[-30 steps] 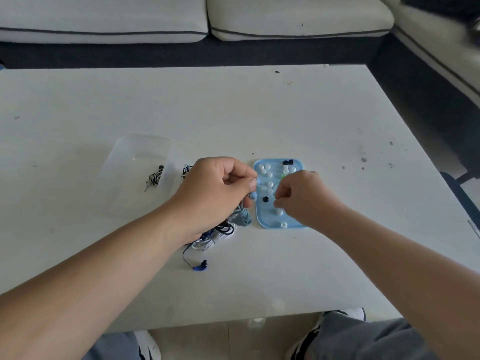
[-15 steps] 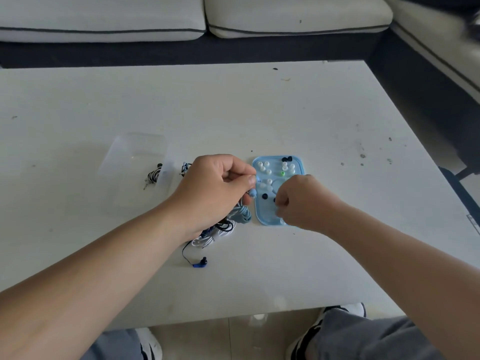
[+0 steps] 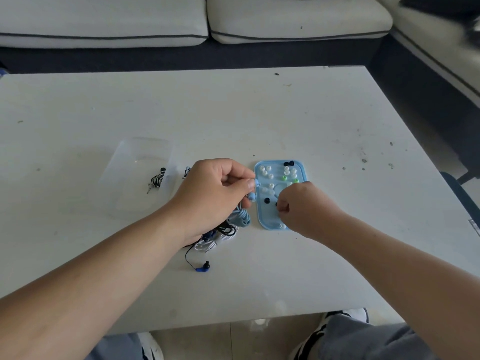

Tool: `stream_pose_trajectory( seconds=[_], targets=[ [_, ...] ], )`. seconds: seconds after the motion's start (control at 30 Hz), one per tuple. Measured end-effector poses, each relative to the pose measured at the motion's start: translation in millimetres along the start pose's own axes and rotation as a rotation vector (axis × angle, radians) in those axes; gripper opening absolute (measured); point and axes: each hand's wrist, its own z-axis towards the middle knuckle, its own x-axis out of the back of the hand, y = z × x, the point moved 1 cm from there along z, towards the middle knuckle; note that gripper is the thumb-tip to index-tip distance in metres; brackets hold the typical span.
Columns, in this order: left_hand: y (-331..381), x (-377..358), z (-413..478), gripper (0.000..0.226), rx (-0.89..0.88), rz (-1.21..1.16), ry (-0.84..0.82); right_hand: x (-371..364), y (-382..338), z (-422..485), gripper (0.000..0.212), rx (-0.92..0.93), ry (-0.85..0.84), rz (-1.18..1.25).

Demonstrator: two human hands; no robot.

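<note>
Earbud (image 3: 256, 182) pinched in left hand (image 3: 213, 196), nozzle toward tray (image 3: 266, 216), right hand (image 3: 306, 206) curled, grasp unclear

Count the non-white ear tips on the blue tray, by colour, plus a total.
green ear tips: 2
dark ear tips: 4, one of them half hidden at the edge of the right hand
total: 6 on the blue tray
</note>
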Motion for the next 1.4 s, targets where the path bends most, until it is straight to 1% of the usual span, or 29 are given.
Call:
stream_pose_trajectory(
  seconds=[0.07,0.1,0.13,0.2,0.23,0.3,0.37,0.4,0.47,0.6,0.73,0.83,1.17,1.3,1.4],
  targets=[
    [0,1,0,0.008,0.002,-0.005,0.002,3,-1,-2,0.018,-0.004,0.025,-0.012],
    [0,2,-1,0.008,0.004,-0.01,0.006,6,-2,-4,0.017,-0.001,0.067,0.028],
    [1,2,-1,0.009,0.006,-0.017,0.011,10,-3,-6,0.015,0.01,0.126,0.112],
    [2,3,-1,0.009,0.004,-0.038,0.027,22,-8,-11,0.011,0.03,0.224,0.373],
    [3,4,0,0.009,-0.001,-0.049,0.035,29,-11,-15,0.009,0.018,0.222,0.542],
    [4,5,1,0.01,-0.018,-0.072,0.053,42,-17,-22,0.008,0.017,0.135,0.908],
    [7,7,1,0.009,-0.038,-0.116,0.08,51,-19,-25,0.018,0.048,0.057,1.205],
    [8,8,1,0.009,-0.051,-0.138,0.093,53,-20,-25,0.022,0.06,0.028,1.314],
    [10,10,1,0.01,-0.073,-0.177,0.101,54,-22,-24,0.023,0.07,-0.019,1.44],
    [14,13,1,0.012,-0.116,-0.207,0.09,54,-26,-21,0.019,0.129,-0.114,1.541],
    [15,12,0,0.012,-0.14,-0.216,0.071,54,-27,-18,0.023,0.16,-0.163,1.63],
    [15,12,-1,0.011,-0.147,-0.219,0.067,52,-26,-17,0.025,0.166,-0.191,1.649],
    [15,15,0,0.011,-0.175,-0.22,0.047,51,-25,-15,0.03,0.171,-0.182,1.63],
    [14,15,1,0.011,-0.194,-0.173,0.036,51,-26,-15,0.023,0.174,-0.153,1.603],
    [14,15,2,0.011,-0.198,-0.165,0.04,50,-27,-14,0.026,0.177,-0.14,1.61]
  ],
)
